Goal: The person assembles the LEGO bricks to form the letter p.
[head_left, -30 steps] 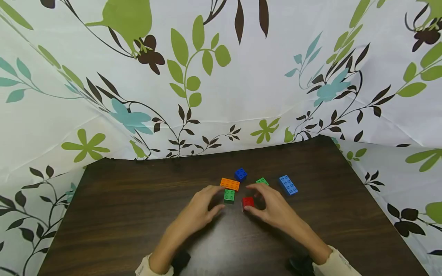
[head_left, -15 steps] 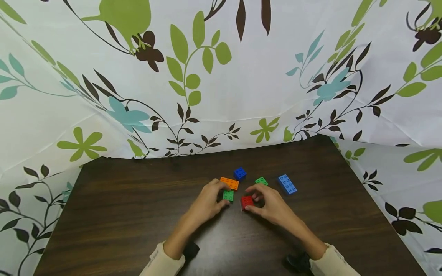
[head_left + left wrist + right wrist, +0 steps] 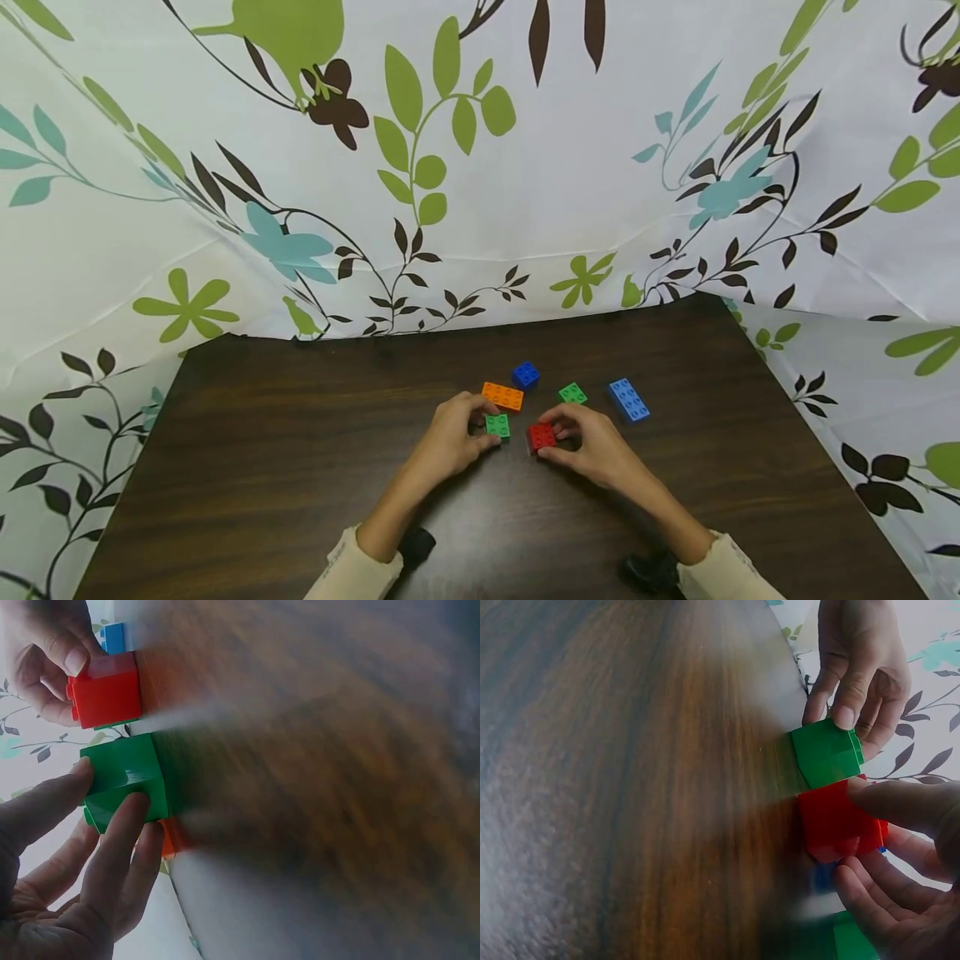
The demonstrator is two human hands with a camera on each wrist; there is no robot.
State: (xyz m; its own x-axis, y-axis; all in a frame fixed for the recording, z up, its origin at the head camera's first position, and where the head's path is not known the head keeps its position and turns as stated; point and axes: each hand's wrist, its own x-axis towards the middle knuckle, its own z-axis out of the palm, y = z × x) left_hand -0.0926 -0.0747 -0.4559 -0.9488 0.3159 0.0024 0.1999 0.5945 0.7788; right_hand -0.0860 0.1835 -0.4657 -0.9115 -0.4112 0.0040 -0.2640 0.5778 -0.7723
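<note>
Here, on a dark wood-grained table [image 3: 262, 467], a glossy green brick [image 3: 497, 426] is pinched by the left hand [image 3: 452, 436] — and, just to its right, a smooth-sided red brick [image 3: 541, 437] by the right hand [image 3: 597, 443] — studs up on both.

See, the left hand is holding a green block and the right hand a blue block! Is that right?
Not quite. Blue is wrong: the head view shows the right hand holding a red block. The left hand does hold a green block.

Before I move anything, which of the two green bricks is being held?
The near green brick, pinched by the left hand; the far green brick lies ungripped beyond the right hand.
</note>
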